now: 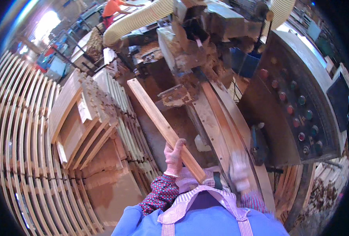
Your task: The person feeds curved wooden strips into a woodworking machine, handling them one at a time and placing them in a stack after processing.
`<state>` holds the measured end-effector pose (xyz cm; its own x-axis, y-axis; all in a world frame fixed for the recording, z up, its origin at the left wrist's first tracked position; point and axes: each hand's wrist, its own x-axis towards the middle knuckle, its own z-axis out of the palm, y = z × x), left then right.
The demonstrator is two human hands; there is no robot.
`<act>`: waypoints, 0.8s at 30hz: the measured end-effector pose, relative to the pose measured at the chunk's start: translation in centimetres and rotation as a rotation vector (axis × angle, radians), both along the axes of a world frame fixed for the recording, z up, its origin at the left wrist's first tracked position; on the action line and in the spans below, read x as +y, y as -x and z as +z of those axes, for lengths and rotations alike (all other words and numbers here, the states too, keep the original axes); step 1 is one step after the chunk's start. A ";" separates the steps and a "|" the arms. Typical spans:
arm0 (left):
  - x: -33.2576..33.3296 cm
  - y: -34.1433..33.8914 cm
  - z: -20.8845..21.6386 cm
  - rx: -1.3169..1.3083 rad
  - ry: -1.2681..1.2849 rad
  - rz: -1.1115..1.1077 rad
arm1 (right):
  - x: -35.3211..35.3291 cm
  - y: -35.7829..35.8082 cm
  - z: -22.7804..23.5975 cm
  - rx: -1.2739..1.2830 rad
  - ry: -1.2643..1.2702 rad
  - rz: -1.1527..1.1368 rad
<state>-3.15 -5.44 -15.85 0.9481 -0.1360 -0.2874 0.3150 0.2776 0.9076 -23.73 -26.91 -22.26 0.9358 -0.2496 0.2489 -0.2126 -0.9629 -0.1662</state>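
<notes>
My left hand [174,158], in a pink knit glove, is closed around a straight wooden strip [152,107]. The strip slants from my waist up to the far left, clear of the machine. My right hand [239,172], gloved and smeared by motion, is over a wooden piece [217,110] lying along the feed bed [206,122] of a woodworking machine [186,55]. Whether its fingers grip that piece or rest on it, I cannot tell. The far end of the piece runs in under the dusty machine head.
Stacked wooden boards [70,110] and long rows of strips [28,137] stand at my left. A control panel [292,106] with coloured buttons is on the right. A ribbed hose [139,23] crosses the back, near a person in orange [112,10].
</notes>
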 end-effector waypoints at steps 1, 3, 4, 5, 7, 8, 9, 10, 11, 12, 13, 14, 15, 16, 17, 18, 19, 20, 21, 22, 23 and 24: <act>0.0 0.0 0.4 0.021 0.033 -0.001 | -1.2 -4.6 0.6 0.024 -0.011 -0.003; -0.5 0.1 0.8 0.043 0.071 -0.009 | -4.6 -13.6 0.2 -0.122 -0.015 0.082; -1.1 0.2 0.6 0.041 0.076 -0.017 | -6.0 -16.0 -0.2 -0.127 0.045 0.022; -1.1 0.2 0.5 0.031 0.061 -0.010 | -6.8 -18.2 -1.2 -0.140 0.084 -0.025; -0.7 -0.5 -1.0 -0.061 -0.037 -0.029 | -8.4 -20.8 -3.4 -0.232 0.069 0.078; -1.2 -0.6 -1.9 -0.102 -0.068 -0.005 | -7.2 -21.9 -0.9 -0.231 -0.049 0.129; -2.0 -0.6 -1.1 -0.043 -0.059 0.019 | -6.0 -21.5 0.3 -0.133 -0.386 0.129; -2.2 -0.9 -1.4 -0.064 -0.160 0.015 | -4.2 -21.0 1.5 -0.038 -0.731 0.127; -2.4 -1.2 -1.4 -0.080 -0.133 0.003 | -1.6 -19.7 3.4 0.011 -1.166 0.247; -2.7 -1.0 -1.6 -0.089 -0.103 -0.012 | 0.8 -17.4 5.6 0.077 -1.599 0.356; -2.7 -0.7 -2.4 -0.127 0.004 -0.096 | 2.8 -15.4 8.0 0.155 -1.378 0.424; -2.5 -0.8 -3.6 -0.173 0.114 -0.180 | 4.3 -13.6 9.3 0.216 -1.146 0.494; -2.0 -0.7 -5.2 -0.260 0.075 -0.266 | 5.1 -11.9 8.6 0.187 -1.037 0.388; -1.3 -1.2 -0.2 -0.340 -0.115 -0.459 | 4.9 -9.5 7.7 0.153 -0.926 0.258; 1.0 -2.8 0.2 -0.531 -0.367 -0.388 | 4.7 -7.0 6.7 0.117 -0.792 0.203; 3.3 -5.5 1.8 -0.677 -0.492 -0.291 | 4.1 -4.5 5.5 0.072 -0.659 0.138; 5.6 -8.2 3.3 -0.806 -0.631 -0.167 | 3.2 -2.0 4.3 0.040 -0.600 0.092; 9.2 -11.7 5.4 -0.821 -0.554 0.013 | 2.8 -0.3 3.7 0.018 -0.537 0.059; 11.5 -15.5 7.3 -0.861 -0.462 0.158 | 2.5 1.9 3.0 0.050 -0.454 0.009; 14.5 -19.3 8.4 -0.822 -0.273 0.300 | 2.0 3.2 3.0 0.088 -0.363 -0.051; 19.3 -24.4 9.0 -0.817 -0.575 0.439 | 1.6 3.3 2.7 0.098 -0.262 -0.045; 23.9 -28.9 9.7 -0.678 -0.506 0.621 | 1.2 2.7 2.1 0.105 -0.175 -0.025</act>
